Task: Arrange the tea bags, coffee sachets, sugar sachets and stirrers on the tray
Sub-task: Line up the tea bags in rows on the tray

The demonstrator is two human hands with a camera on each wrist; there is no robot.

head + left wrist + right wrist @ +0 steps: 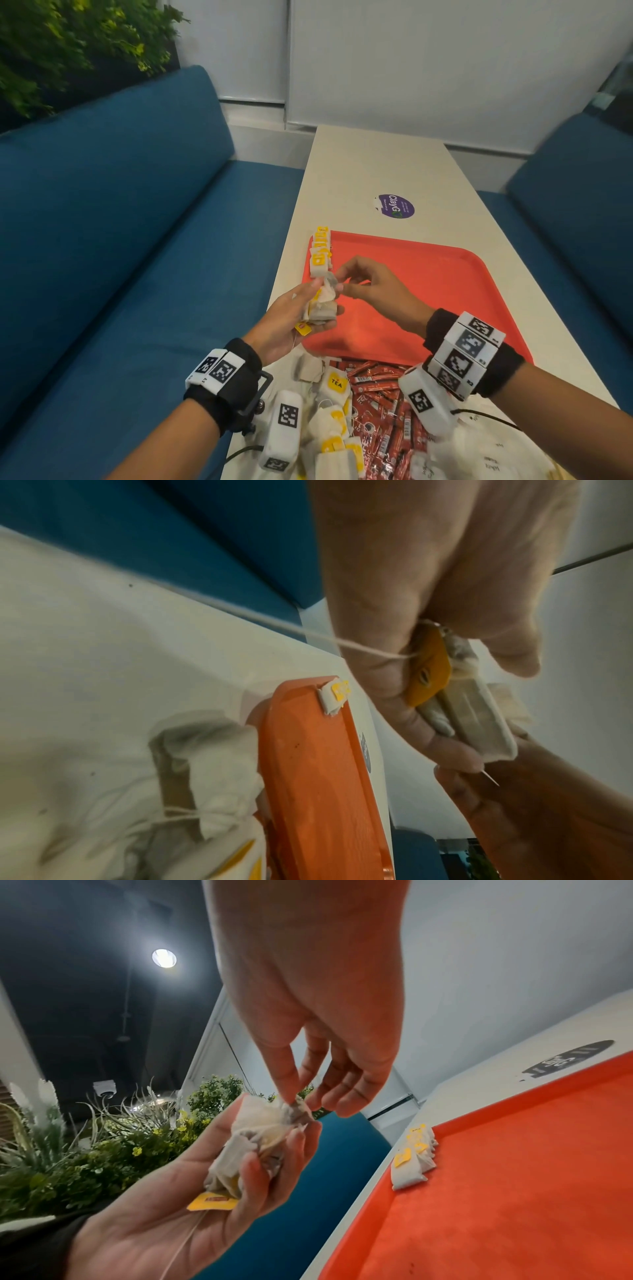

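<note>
My left hand (301, 315) grips a bundle of tea bags (322, 303) with yellow tags, palm up, just off the tray's left edge. The bundle (253, 1139) sits between its curled fingers and thumb. My right hand (356, 279) pinches the top tea bag (291, 1107) of that bundle between thumb and forefinger. A row of several tea bags (320, 253) lies along the far left edge of the red tray (428, 284). Loose tea bags (334, 411) and red sachets (380, 404) are heaped on the table in front of the tray. I see no stirrers.
The long white table (376, 164) carries a purple round sticker (395, 206) beyond the tray. Blue benches (120, 222) flank it on both sides. A white paper bag (486, 452) lies at the near right. Cables run from my wrist cameras.
</note>
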